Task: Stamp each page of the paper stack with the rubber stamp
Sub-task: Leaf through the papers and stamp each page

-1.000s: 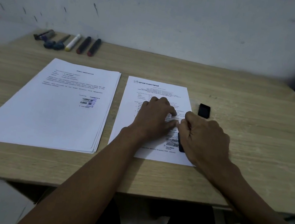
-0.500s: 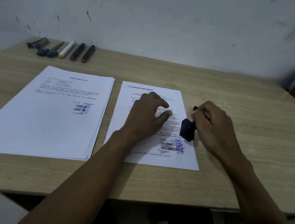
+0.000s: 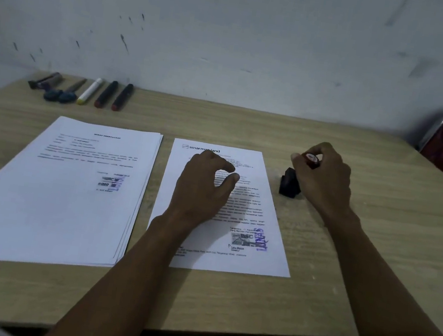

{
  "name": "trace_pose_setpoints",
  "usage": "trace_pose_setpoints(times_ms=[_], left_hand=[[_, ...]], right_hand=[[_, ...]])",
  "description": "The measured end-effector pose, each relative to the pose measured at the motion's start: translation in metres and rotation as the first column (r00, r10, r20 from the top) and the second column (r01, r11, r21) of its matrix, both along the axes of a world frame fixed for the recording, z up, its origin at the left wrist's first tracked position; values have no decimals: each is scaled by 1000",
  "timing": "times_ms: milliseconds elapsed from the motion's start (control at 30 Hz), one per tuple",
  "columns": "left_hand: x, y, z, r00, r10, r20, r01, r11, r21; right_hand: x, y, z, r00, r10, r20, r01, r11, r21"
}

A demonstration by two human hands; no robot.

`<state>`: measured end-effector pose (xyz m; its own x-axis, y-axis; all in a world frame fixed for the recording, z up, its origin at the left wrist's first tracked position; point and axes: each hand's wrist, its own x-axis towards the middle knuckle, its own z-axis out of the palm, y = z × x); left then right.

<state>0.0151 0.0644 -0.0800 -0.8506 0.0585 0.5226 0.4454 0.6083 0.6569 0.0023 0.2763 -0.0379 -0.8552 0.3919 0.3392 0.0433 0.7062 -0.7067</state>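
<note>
From where I sit, I read this as the gap between 2 pages. My right hand (image 3: 322, 179) is off the paper, out on the bare table (image 3: 342, 270) to the right of the single sheet (image 3: 272, 203), with its fingers closed around the red-topped handle of the rubber stamp (image 3: 312, 160); the black base just below my fingers sits on or just above the tabletop, and I cannot tell which, nor whether it is part of the stamp or a separate pad or cap. My left hand (image 3: 205, 187) hangs over the middle of that sheet, half curled, thumb and forefinger near each other but holding nothing; I cannot tell if the palm touches the paper. The sheet already carries a purple stamp mark (image 3: 261, 240) near its lower right, beside the signature block, so this page looks done. To the left lies the paper stack (image 3: 46, 214), several sheets thick, its top page also bearing a purple mark. I cannot see whether the pages beneath are stamped, so I cannot judge how many remain.
</note>
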Motion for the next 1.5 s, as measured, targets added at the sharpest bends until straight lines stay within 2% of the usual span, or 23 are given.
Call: trace_pose_setpoints(times_ms=[200,367,500,600,867,1067,1167,1233,1300,1433,1500], left_hand=[[0,0,1,1000,-1,18,1,1000,17],[1,-1,2,1000,7,25,-8,1000,10],[1,-2,2,1000,4,25,-4,1000,0],[1,-2,2,1000,5,28,-5,1000,-4],[1,-2,0,1000,10,6,-10,1000,6],[4,-3,1,999,23,33,-21,999,-44],[9,-3,4,978,173,115,-143,961,-237],[11,-7,6,905,384,184,-289,871,-398],[13,-12,8,804,536,258,-372,791,-486],[13,-16,9,758,571,315,-388,783,-486],[12,-14,11,753,565,336,-394,797,-457]], right_hand=[[-8,-6,-5,997,-44,64,40,997,59],[-9,-9,-8,998,-51,48,45,992,120],[-5,-12,-16,998,-22,61,11,984,178],[0,-14,-24,991,-8,135,-20,978,208],[4,-9,-30,992,14,122,-33,987,155],[7,-8,-30,990,43,135,-56,994,99],[13,-9,-27,993,55,108,-62,996,57],[23,-11,-24,996,15,92,-22,997,72],[39,-15,-25,992,-46,121,32,992,119],[68,-27,-35,945,-84,316,-15,954,299],[76,-34,-38,936,-78,344,-51,935,350]])
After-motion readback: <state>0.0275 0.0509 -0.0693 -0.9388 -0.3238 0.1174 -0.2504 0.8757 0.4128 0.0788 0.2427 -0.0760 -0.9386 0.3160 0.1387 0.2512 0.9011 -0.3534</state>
